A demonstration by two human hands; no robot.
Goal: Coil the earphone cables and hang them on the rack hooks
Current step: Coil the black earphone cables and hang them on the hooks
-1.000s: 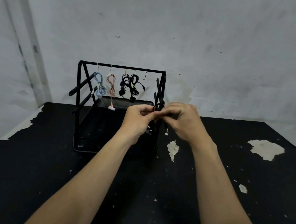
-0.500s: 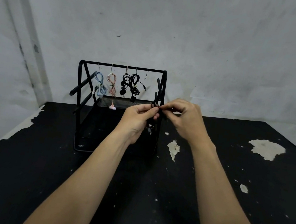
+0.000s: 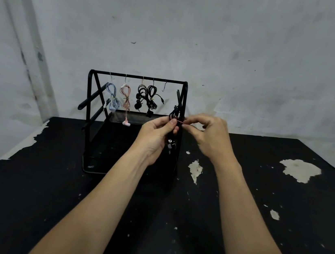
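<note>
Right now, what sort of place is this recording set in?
Probably a bare staged workspace, not a home: a worn black table with peeling patches against a stained grey wall, holding only a black rack with coiled earphones on hooks.

Scuffed grey plaster wall [image 3: 236, 50] behind; black-painted table [image 3: 24, 204], paint chipped to pale patches [image 3: 299, 170], dim flat light.

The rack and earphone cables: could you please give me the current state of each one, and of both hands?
Rack: upright on the table.
Blue cable: coiled, hung.
Pink cable: coiled, hung.
Two black cables: coiled, hung.
Rightmost hook: empty.
Black cable in hands: bundled, not hung.
Left hand: grips that bundle.
Right hand: pinches a thin red tie.
</note>
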